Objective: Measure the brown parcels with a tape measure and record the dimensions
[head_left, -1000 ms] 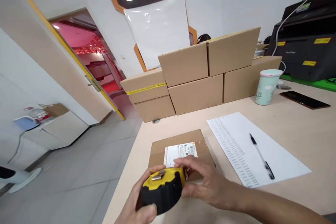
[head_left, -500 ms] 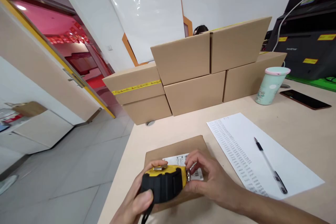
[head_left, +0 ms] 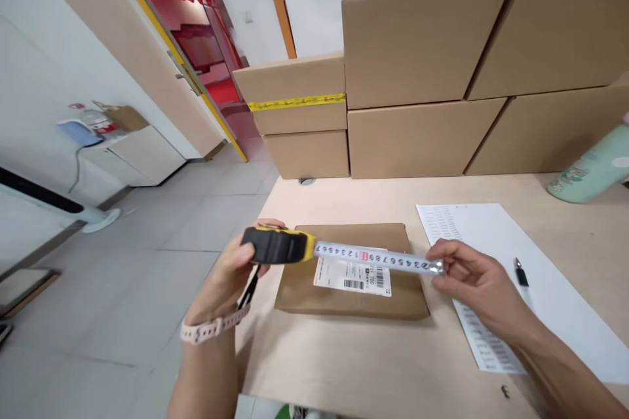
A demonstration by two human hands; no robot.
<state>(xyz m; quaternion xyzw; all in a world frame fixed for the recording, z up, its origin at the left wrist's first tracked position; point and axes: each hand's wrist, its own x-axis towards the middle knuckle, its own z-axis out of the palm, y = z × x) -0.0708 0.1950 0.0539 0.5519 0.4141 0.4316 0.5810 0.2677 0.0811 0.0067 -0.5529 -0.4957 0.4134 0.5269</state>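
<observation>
My left hand (head_left: pixel 227 272) grips a black and yellow tape measure (head_left: pixel 278 245) above the left end of a flat brown parcel (head_left: pixel 344 298) with a white shipping label (head_left: pixel 352 274). My right hand (head_left: pixel 474 281) pinches the metal tip of the tape blade (head_left: pixel 373 256), which is stretched across the parcel from left to right, just past its right edge. The parcel lies on the light wooden table (head_left: pixel 373 366) near its front left corner. A pale strap is on my left wrist.
A printed sheet (head_left: pixel 496 255) with a pen (head_left: pixel 521 272) lies right of the parcel. Stacked cardboard boxes (head_left: pixel 422 78) line the table's far edge, one with yellow tape. A mint green cup (head_left: pixel 592 173) stands at the far right. The floor drops away to the left.
My right hand has pulled the blade out to the right across the parcel. My left hand moved the tape case to the parcel's left end. The view has tilted down and closer.
</observation>
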